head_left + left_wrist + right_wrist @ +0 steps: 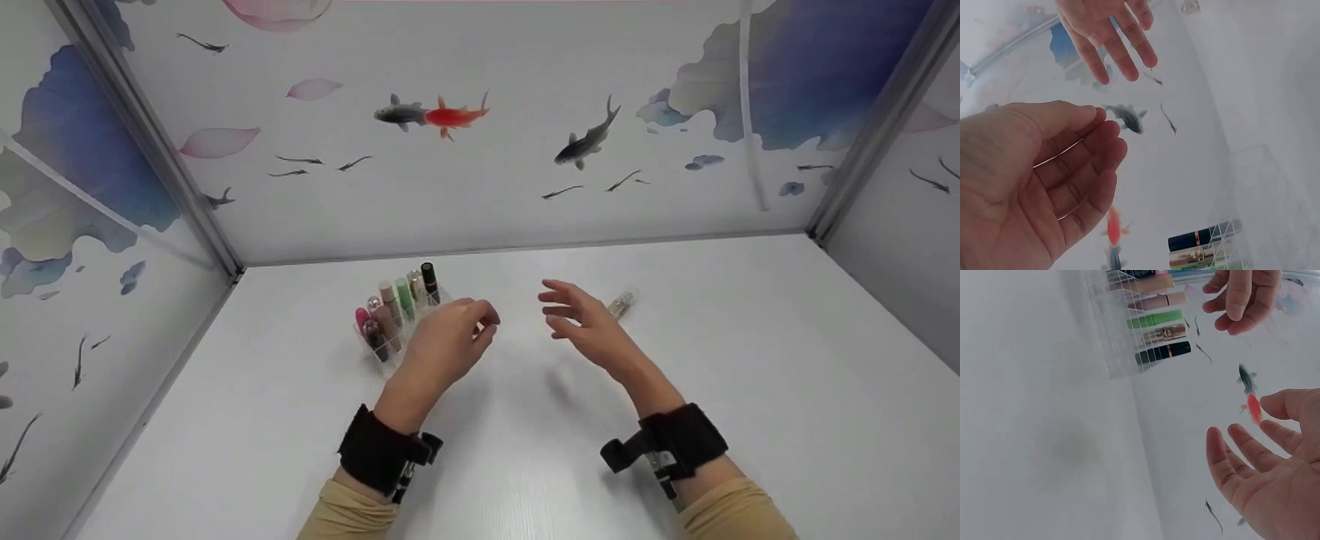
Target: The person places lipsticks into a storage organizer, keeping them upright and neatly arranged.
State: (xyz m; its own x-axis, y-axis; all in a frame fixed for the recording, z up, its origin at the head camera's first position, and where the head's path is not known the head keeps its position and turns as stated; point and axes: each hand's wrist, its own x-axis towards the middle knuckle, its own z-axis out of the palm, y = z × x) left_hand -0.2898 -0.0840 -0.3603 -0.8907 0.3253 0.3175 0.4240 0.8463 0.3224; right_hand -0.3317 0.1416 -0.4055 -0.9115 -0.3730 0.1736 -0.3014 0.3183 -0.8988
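My left hand [448,341] hovers just right of a clear lipstick organizer [397,352], overlapping part of it in the head view. Its fingers are loosely curled with the thumb tip close to the index finger [1092,132], and nothing shows between them. Opposite it, my right hand [592,334] is raised with spread, relaxed fingers [1252,455] and holds nothing. Several lipstick tubes stand in the organizer, among them a black tube [1162,352], a gold one [1165,333] and a green one [1154,319]. Beyond the right hand lies a small clear tube with a gold-coloured part [622,304], partly hidden by it.
The white table [787,360] is enclosed by panels at the back and both sides. Painted fish and leaves decorate the back panel [510,202]. Each wrist wears a black strap [379,454] with a small camera.
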